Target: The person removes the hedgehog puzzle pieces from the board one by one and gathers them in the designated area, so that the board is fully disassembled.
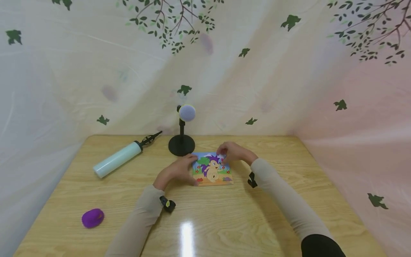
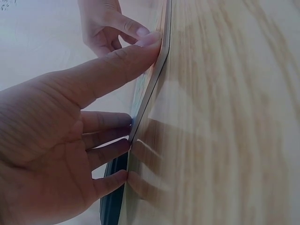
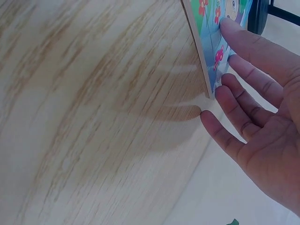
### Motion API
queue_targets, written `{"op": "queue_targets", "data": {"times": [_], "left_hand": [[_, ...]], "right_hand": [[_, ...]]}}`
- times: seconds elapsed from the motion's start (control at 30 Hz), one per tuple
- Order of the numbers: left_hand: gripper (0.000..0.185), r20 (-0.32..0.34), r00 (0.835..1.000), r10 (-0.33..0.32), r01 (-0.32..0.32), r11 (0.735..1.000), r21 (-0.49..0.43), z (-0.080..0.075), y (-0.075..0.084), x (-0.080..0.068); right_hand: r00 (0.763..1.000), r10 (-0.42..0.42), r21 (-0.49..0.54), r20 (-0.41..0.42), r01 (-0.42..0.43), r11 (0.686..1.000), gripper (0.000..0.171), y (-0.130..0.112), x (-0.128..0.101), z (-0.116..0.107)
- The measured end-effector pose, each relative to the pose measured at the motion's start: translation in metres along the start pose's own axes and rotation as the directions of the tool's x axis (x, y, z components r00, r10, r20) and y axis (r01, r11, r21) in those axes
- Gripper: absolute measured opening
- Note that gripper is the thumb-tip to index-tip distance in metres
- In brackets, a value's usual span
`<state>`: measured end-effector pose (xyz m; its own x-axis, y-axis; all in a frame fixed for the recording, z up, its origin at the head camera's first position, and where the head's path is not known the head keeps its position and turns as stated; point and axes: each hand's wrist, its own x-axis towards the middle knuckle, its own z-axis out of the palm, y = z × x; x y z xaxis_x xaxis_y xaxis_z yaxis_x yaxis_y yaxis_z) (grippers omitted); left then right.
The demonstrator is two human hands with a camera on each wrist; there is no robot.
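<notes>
A thin picture board (image 1: 212, 175) with a purple-haired cartoon hedgehog lies flat on the wooden table (image 1: 221, 217). At its left side is my left hand (image 1: 176, 171); the thumb touches the near left corner and the fingertips meet the edge further back, as the left wrist view shows. Over the far right corner is my right hand (image 1: 236, 152). In the right wrist view its thumb (image 3: 253, 44) rests on the printed face, while the other fingers extend loosely by the board's edge, one tip touching the table.
Behind the board stands a black round-based stand (image 1: 181, 144) with a pale round head (image 1: 187, 112). A light-blue hand pump (image 1: 118, 159) lies at the back left. Nearer, on the left, is a purple rounded object (image 1: 92, 218). A leaf-patterned curtain (image 1: 218, 78) hangs behind the table.
</notes>
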<state>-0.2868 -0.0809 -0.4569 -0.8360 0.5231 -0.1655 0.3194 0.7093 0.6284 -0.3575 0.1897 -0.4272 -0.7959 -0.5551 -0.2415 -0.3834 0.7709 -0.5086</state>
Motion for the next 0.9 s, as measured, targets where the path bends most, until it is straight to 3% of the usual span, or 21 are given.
{"op": "queue_targets", "data": {"times": [0.23, 0.9], "left_hand": [[0.103, -0.004, 1.000, 0.009, -0.009, 1.000, -0.005, -0.0006, 0.0031, -0.0023], [0.102, 0.015, 1.000, -0.012, 0.012, 1.000, -0.003, -0.0021, 0.0032, -0.0009]], "right_hand": [[1.000, -0.011, -0.024, 0.021, 0.012, 1.000, 0.036, 0.0009, 0.0028, -0.0009], [0.999, 0.016, 0.059, 0.042, -0.019, 0.998, 0.038, -0.0032, 0.0070, -0.0031]]}}
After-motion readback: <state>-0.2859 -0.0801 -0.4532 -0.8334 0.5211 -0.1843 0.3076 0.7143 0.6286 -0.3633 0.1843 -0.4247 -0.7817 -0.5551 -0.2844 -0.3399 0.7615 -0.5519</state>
